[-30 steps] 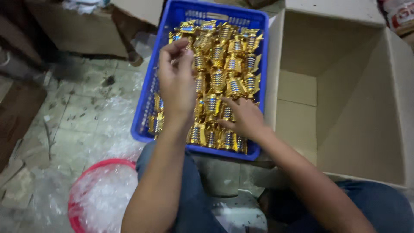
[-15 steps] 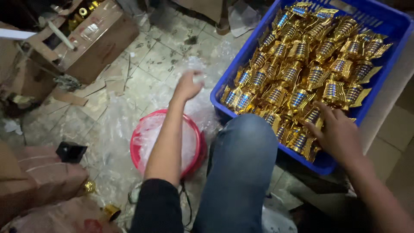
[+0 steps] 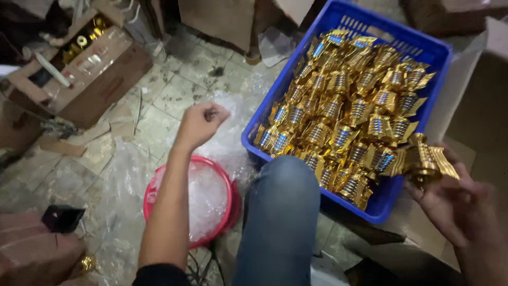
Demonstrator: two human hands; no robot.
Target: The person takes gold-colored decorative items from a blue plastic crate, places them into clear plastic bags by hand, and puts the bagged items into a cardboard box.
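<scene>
Gold piece held beside blue crate

Gold piece (image 3: 426,159) sits in right hand (image 3: 455,206), grip closed around it, at the blue crate (image 3: 394,193) corner. Left hand (image 3: 200,124) clenched above red bucket (image 3: 159,185). Brown carton (image 3: 106,79) upper left.

My left arm runs up from the bottom edge of the view, bare from a dark sleeve at the elbow, forearm nearly straight. My left hand (image 3: 200,125) is curled into a loose fist, knuckles up, fingers (image 3: 214,114) pinched together at the tip, wrist bent slightly forward. My right arm comes in from the lower right corner. My right hand (image 3: 450,204) is turned palm up and half open, fingers (image 3: 423,188) curved upward and closed around a gold piece (image 3: 423,159). My knee, in blue jeans, sits between the two arms.
</scene>
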